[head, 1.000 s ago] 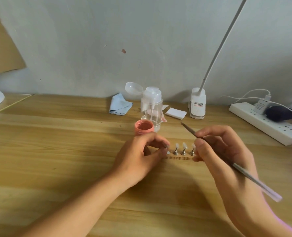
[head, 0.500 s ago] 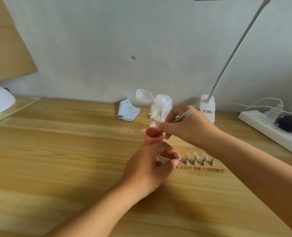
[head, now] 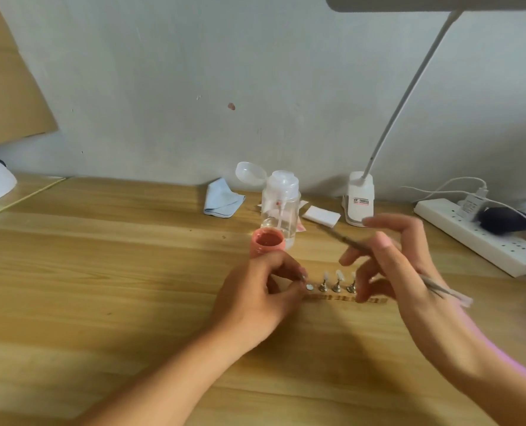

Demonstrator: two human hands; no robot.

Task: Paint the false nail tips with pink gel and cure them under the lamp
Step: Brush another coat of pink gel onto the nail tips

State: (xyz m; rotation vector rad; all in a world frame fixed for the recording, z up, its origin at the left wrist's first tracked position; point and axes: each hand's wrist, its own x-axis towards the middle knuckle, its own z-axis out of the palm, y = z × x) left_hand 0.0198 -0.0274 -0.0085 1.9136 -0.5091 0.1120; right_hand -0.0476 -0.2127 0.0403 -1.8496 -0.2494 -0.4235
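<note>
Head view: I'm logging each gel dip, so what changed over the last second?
The right hand, keeping its grip on the thin grey nail brush, reached out to the small pink gel jar, then drew back and now holds the brush above the row of white nail tips on metal stands. The left hand kept pinching the leftmost stand; the jar and clear pump bottle stayed put.

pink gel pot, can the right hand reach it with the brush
Probably yes: the pot is open, and only bare table lies between it and the brush in the right hand. The left hand, pinching a nail stand, sits off that path.
</note>
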